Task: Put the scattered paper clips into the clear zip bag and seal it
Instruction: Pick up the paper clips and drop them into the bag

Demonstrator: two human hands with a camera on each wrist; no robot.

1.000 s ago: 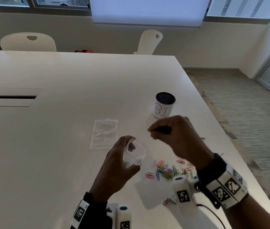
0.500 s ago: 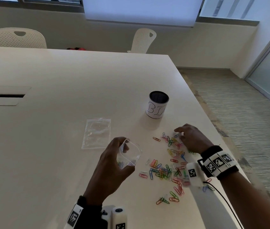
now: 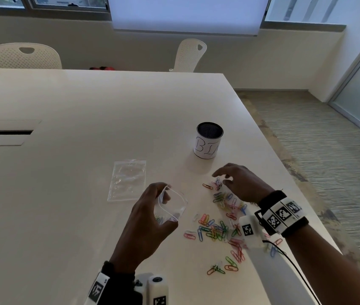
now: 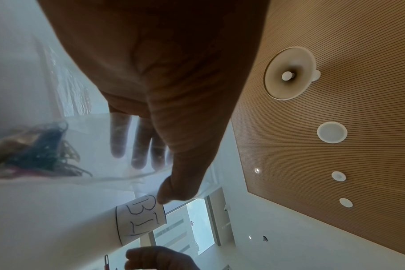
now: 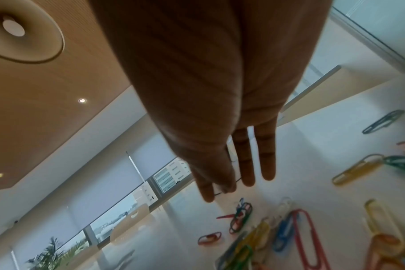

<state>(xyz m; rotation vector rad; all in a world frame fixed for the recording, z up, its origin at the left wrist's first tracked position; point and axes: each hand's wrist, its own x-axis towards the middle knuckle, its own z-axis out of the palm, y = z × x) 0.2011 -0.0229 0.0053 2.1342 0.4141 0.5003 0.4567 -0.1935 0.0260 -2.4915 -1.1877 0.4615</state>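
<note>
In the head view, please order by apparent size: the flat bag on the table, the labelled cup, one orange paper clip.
1. flat bag
2. labelled cup, only slightly smaller and farther away, so unsure
3. orange paper clip

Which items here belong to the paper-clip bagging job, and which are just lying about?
Job: open zip bag held by left hand; scattered paper clips; right hand reaching over them.
Lying about: flat spare bag; labelled tin; chairs.
</note>
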